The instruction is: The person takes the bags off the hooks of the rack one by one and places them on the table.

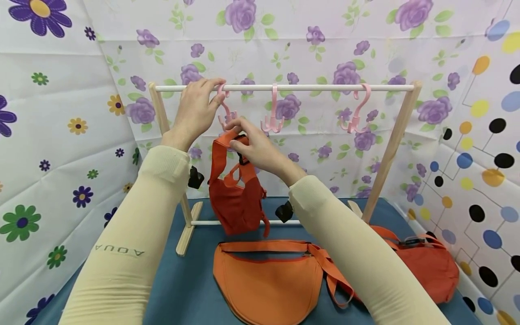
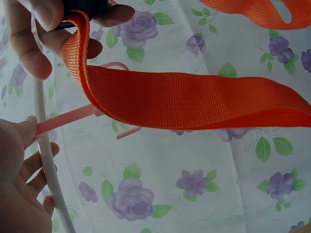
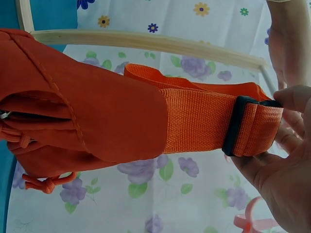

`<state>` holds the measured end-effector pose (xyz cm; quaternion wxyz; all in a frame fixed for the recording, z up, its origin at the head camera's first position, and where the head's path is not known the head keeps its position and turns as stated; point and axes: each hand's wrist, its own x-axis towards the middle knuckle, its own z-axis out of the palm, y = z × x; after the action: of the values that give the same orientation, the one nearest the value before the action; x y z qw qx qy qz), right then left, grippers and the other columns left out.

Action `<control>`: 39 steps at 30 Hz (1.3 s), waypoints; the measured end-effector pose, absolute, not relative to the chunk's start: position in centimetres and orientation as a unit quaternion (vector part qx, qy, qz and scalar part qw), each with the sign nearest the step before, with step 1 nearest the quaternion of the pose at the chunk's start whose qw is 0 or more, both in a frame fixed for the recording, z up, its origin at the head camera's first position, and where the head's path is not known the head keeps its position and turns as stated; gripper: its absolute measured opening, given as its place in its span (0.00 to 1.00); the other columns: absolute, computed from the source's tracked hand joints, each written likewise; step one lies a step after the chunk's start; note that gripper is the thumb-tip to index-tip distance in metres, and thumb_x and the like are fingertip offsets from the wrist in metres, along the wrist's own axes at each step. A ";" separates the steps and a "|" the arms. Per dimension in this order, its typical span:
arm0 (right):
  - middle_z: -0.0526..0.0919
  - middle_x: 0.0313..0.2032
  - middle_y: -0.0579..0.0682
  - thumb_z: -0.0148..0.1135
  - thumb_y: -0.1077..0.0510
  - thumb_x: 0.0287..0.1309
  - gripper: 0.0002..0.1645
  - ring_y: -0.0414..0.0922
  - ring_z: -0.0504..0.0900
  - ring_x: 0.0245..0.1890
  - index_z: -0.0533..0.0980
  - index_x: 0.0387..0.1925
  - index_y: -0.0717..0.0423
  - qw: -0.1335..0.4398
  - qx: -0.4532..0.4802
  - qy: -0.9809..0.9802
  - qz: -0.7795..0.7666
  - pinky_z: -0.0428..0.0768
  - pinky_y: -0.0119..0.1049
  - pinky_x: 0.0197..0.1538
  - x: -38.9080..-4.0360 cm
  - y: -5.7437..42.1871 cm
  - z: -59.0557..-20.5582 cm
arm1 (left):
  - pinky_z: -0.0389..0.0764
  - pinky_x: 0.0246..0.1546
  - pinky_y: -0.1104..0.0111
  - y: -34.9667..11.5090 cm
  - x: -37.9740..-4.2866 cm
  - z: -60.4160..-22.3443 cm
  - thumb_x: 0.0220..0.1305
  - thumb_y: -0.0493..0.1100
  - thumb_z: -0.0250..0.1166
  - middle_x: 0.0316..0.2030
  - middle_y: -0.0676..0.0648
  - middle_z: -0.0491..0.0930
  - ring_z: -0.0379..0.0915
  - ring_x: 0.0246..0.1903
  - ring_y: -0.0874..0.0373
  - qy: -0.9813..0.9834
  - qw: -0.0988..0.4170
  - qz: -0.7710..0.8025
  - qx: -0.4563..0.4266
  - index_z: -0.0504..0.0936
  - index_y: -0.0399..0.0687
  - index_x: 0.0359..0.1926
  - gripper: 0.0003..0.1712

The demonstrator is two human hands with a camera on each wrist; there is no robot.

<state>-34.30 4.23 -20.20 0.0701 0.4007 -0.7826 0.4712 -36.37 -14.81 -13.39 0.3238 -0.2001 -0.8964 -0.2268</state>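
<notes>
My left hand [image 1: 198, 110] is up at the white rail [image 1: 321, 88], its thumb and fingers gripping the top of a pink hook [image 2: 68, 120] where it hangs over the rail. My right hand [image 1: 260, 146] pinches the orange strap [image 3: 199, 119] of a small red-orange bag beside its black buckle [image 3: 235, 126]. That bag [image 1: 237, 205] dangles below the strap, just under the hook's prongs. In the left wrist view the strap passes in front of part of the hook; whether it rests on a prong I cannot tell.
Two more pink hooks [image 1: 274, 110] [image 1: 357, 110] hang farther right on the rail. The wooden rack [image 1: 392, 153] stands on a blue surface [image 1: 178, 289]. An orange crescent-shaped bag [image 1: 270, 284] lies in front, and a red bag [image 1: 430, 271] lies at the right, partly behind my forearm.
</notes>
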 end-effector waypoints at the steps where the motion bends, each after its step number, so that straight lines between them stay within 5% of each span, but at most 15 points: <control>1: 0.75 0.56 0.55 0.52 0.62 0.79 0.19 0.48 0.80 0.55 0.68 0.67 0.57 0.070 0.401 -0.782 0.471 0.81 0.41 0.48 -34.3 4.3 -20.2 | 0.41 0.79 0.56 -14.8 -36.4 -13.4 0.82 0.48 0.54 0.70 0.41 0.73 0.59 0.75 0.45 -0.897 0.324 -0.226 -0.201 0.71 0.50 0.75 0.26; 12: 0.74 0.56 0.54 0.52 0.61 0.79 0.20 0.48 0.81 0.50 0.68 0.67 0.56 0.070 0.400 -0.783 0.471 0.78 0.41 0.48 -34.2 5.0 -20.3 | 0.40 0.79 0.58 -15.9 -35.8 -15.5 0.83 0.50 0.52 0.77 0.45 0.63 0.46 0.80 0.50 -0.869 0.357 -0.265 -0.219 0.65 0.50 0.79 0.29; 23: 0.74 0.55 0.54 0.52 0.61 0.79 0.19 0.48 0.81 0.45 0.69 0.66 0.54 0.078 0.398 -0.785 0.468 0.77 0.40 0.46 -34.0 5.2 -20.2 | 0.60 0.72 0.54 -18.2 -35.0 -20.2 0.79 0.38 0.56 0.71 0.41 0.65 0.59 0.72 0.46 -0.814 0.423 -0.321 -0.234 0.72 0.46 0.74 0.25; 27: 0.73 0.56 0.54 0.52 0.60 0.79 0.19 0.48 0.82 0.46 0.68 0.67 0.53 0.077 0.390 -0.789 0.467 0.77 0.41 0.45 -33.8 5.5 -20.1 | 0.66 0.64 0.50 -18.8 -34.6 -22.9 0.68 0.25 0.53 0.63 0.34 0.69 0.65 0.63 0.41 -0.823 0.372 -0.359 -0.234 0.74 0.41 0.71 0.31; 31: 0.74 0.56 0.54 0.52 0.59 0.79 0.20 0.49 0.80 0.43 0.68 0.67 0.53 0.078 0.391 -0.792 0.462 0.75 0.41 0.44 -33.6 5.8 -20.1 | 0.68 0.60 0.44 -19.6 -34.7 -27.2 0.61 0.23 0.54 0.61 0.30 0.69 0.66 0.60 0.35 -0.859 0.264 -0.376 -0.226 0.69 0.36 0.73 0.37; 36: 0.74 0.56 0.53 0.53 0.59 0.80 0.21 0.49 0.80 0.43 0.68 0.68 0.55 0.082 0.397 -0.790 0.461 0.76 0.41 0.44 -33.4 5.9 -20.3 | 0.68 0.63 0.37 -20.4 -34.6 -32.2 0.73 0.33 0.58 0.67 0.26 0.62 0.62 0.66 0.30 -0.896 0.120 -0.382 -0.190 0.57 0.38 0.80 0.38; 39: 0.74 0.56 0.53 0.53 0.59 0.80 0.21 0.49 0.81 0.44 0.68 0.69 0.56 0.084 0.400 -0.787 0.462 0.76 0.42 0.45 -33.2 6.0 -20.3 | 0.68 0.64 0.36 -20.5 -34.8 -33.9 0.77 0.39 0.59 0.69 0.24 0.60 0.62 0.67 0.28 -0.897 0.083 -0.395 -0.178 0.53 0.36 0.81 0.39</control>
<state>-33.19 6.00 -20.34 0.0835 0.4003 -0.7871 0.4618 -34.76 -20.53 -33.92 0.0826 -0.1785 -0.8974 -0.3951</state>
